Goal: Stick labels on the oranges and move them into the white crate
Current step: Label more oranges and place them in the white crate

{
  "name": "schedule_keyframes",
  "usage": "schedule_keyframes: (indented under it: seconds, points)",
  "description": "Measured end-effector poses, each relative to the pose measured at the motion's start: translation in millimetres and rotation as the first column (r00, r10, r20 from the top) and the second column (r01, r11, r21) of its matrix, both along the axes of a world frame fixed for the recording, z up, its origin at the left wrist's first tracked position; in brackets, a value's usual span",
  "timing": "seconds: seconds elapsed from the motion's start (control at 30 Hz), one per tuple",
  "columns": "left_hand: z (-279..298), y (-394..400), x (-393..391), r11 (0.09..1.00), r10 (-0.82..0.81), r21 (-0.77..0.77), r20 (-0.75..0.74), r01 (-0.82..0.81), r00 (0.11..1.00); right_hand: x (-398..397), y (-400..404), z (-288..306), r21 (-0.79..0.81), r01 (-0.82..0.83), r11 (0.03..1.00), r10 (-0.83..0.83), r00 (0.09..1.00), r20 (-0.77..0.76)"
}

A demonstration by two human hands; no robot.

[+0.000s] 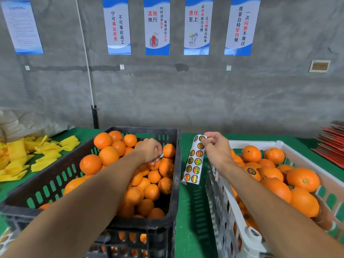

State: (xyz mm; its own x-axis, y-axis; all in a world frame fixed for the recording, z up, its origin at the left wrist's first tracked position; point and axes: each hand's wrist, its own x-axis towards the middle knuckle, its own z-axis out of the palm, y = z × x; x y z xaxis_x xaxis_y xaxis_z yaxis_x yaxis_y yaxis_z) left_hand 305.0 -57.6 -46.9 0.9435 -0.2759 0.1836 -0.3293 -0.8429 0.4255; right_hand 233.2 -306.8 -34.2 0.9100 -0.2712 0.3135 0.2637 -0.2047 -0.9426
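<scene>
Grey concrete wall (186, 94) hung with blue-and-white posters (157, 26) backs the green desk (191, 211) I am working at. At far left lie yellow sheets (22, 155) beside a pale sack (28, 123). Next comes the black crate (46, 183), heaped with oranges (108, 155). My left hand (150, 151) reaches over that heap, fingers curled and pinching a small label (161, 155) just above one fruit; I cannot tell whether the label touches the peel. Between the crates, my right hand (216, 148) is raised, thumb and fingers clamped on the top of a label strip (194, 161), which hangs down with two columns of round stickers showing. To the right stands the white crate (247, 237), holding more oranges, at least one with a label on top (251, 171). Red sheets (333, 146) are stacked at the far right edge of the desk.
</scene>
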Motion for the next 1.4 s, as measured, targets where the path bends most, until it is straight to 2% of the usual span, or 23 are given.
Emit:
schedule_keyframes:
  seconds: [0.07,0.13,0.27,0.73,0.8,0.93,1.0,1.2,1.4]
  points:
    - [-11,12,3,0.996,0.009,0.085,-0.050,-0.005,0.999,-1,0,0,-0.023,-0.003,1.000,0.002,1.000,-0.010]
    - [-16,20,6,0.994,0.046,0.104,-0.056,-0.040,0.997,-1,0,1,-0.033,-0.010,0.999,0.009,1.000,-0.015]
    - [-17,23,14,0.990,0.115,0.081,0.006,-0.115,0.993,-3,1,1,-0.032,-0.034,0.999,0.033,0.999,-0.033]
    - [-27,23,27,0.989,0.129,0.067,0.048,-0.132,0.991,0,1,-2,-0.062,-0.048,0.997,0.046,0.998,-0.031]
    - [-29,21,30,0.984,0.134,0.110,0.032,-0.136,0.991,0,1,-3,-0.066,-0.049,0.997,0.047,0.998,-0.029]
    - [-33,13,33,0.969,0.137,0.223,-0.123,-0.107,0.983,-2,2,-2,-0.060,-0.058,0.997,0.056,0.998,-0.030]
    - [-31,6,34,0.953,0.149,0.286,-0.153,-0.100,0.977,-2,2,-2,-0.067,-0.063,0.996,0.061,0.997,-0.036]
    - [-28,-10,35,0.847,0.228,0.517,-0.141,-0.125,0.963,-2,3,-2,-0.045,-0.074,0.996,0.072,0.997,-0.038]
    - [-30,-15,38,0.830,0.253,0.535,-0.107,-0.159,0.962,-4,3,-1,-0.045,-0.084,0.995,0.083,0.996,-0.037]
